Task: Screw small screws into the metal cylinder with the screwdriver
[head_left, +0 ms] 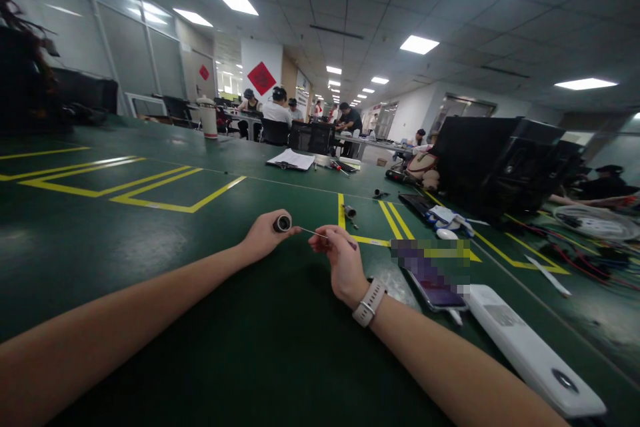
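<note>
My left hand point(264, 236) is closed around a dark round connector point(283, 223), its open ringed end facing me. In my right hand point(345, 260), which wears a pale wristwatch, is a thin screwdriver point(323, 235) with a dark reddish handle. The thin shaft points left toward my left thumb, below the connector; whether it touches the thumb is too small to tell. Both hands are above the green table point(225, 320). Beyond my right hand a similar metal connector part point(349, 212) lies beside yellow tape, with a small piece near it.
Right of my right arm lie a phone point(435, 280) and a long white device point(530, 347). Farther back are gloves point(449, 219), papers point(291, 159), a red-tipped tool point(339, 167) and a cup point(209, 119). Black cases point(495, 163) and cables stand at right. People sit in the background.
</note>
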### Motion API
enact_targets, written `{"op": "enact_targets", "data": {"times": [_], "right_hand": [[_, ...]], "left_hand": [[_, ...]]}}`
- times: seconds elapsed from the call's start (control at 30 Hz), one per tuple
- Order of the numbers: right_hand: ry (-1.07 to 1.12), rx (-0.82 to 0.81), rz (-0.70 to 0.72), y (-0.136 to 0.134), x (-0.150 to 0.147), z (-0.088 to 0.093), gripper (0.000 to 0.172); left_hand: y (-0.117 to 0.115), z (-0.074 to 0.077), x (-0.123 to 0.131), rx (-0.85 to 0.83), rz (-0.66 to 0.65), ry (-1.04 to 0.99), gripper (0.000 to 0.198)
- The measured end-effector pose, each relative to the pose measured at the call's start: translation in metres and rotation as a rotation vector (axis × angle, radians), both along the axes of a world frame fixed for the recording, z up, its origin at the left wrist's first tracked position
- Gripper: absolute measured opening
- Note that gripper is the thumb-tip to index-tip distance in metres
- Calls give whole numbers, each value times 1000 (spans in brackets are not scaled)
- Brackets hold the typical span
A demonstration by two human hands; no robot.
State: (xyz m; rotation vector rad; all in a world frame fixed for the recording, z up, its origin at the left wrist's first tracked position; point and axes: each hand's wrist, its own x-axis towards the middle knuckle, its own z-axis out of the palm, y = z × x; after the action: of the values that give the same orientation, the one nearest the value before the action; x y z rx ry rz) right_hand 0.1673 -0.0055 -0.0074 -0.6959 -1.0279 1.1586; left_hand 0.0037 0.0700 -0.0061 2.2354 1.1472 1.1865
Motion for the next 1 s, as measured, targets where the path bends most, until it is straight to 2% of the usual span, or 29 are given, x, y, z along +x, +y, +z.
{"op": "enact_targets", "data": {"times": [0.17, 0.37, 0.53, 0.7, 1.0], "right_hand": [[-84, 63, -11, -2, 0, -2, 11], [-262, 148, 30, -12, -2, 3, 9], [-489, 239, -24, -16, -4, 3, 11], [-451, 195, 14, -14, -5, 1, 11], [-405, 215, 110, -12, -4, -3, 12]], "left_hand": [[-3, -1, 1, 25, -90, 63, 26], [-6, -1, 0, 76, -97, 114, 17], [-10, 1, 2, 103, -95, 126, 22], [-11, 1, 1, 146, -97, 152, 19], [-15, 4, 2, 137, -111, 174, 14]]}}
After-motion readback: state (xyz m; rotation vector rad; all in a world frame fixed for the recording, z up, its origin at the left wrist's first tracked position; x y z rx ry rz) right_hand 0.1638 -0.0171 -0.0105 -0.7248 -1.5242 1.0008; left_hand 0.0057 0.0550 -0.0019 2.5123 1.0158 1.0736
